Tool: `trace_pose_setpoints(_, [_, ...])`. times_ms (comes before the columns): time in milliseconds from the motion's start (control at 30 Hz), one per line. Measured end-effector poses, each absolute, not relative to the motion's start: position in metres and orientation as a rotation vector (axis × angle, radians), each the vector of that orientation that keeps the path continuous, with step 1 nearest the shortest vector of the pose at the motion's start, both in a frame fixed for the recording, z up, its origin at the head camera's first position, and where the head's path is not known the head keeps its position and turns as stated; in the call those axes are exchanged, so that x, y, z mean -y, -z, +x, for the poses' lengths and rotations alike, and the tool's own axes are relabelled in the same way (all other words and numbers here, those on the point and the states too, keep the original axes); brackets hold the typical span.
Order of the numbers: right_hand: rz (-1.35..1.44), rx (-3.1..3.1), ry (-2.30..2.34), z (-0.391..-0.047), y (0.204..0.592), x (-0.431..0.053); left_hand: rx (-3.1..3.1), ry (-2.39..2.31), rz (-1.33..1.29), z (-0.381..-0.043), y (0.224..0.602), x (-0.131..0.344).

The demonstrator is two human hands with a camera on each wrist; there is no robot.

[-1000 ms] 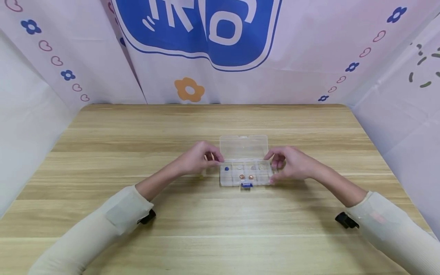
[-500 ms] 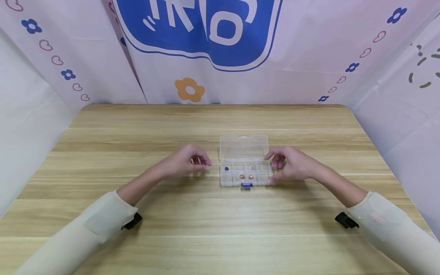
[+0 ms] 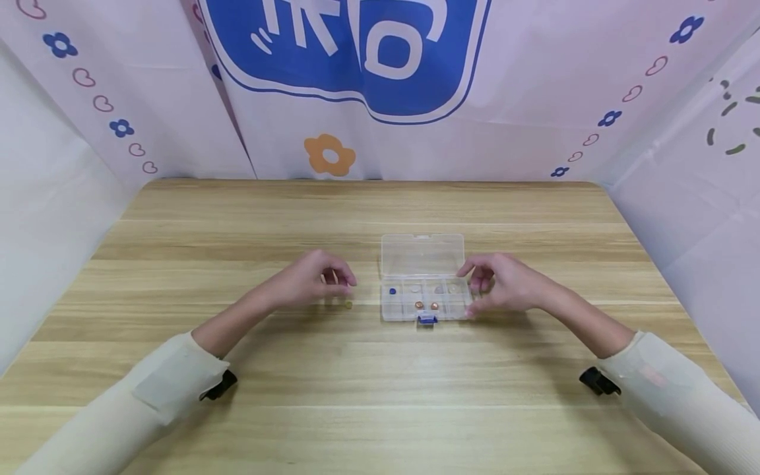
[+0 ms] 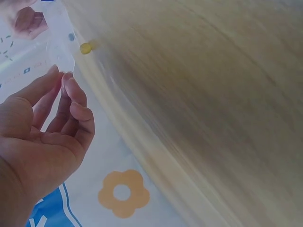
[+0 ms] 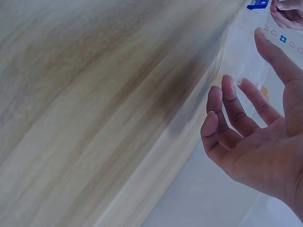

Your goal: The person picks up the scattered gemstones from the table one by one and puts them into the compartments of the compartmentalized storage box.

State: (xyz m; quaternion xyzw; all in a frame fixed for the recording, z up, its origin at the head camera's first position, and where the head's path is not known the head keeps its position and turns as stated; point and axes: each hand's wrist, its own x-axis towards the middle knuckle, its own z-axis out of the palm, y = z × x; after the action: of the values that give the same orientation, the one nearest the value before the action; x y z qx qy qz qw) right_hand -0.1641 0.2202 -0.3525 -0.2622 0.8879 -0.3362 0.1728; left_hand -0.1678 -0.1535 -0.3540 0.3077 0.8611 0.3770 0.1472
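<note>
A clear plastic compartment box stands on the table with its lid raised at the back. A blue bead, two copper-coloured beads and several pale pieces lie in separate compartments. My right hand holds the box's right end, index finger at the back corner and thumb at the front one. Left of the box hovers my left hand, fingers loosely bent, thumb and index tips near each other with nothing visible between them. Just below those fingertips lies a small yellow bead.
The wood-grain table reaches back to a white printed cloth. More white cloth hangs at both sides. A blue clasp sits at the box's front edge. Dark devices are strapped at both wrists.
My left hand has drawn away from the box's left edge to the left, and the yellow bead now shows beside its fingers. The right hand and box have stayed in place.
</note>
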Motion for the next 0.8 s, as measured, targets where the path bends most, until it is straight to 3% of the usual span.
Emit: trace_pose_setpoints(800, [-0.744,-2.528,0.934,-0.1644,0.3526,-0.2201,-2.455,-0.927,0.855,-0.1683,0.3618,0.1451])
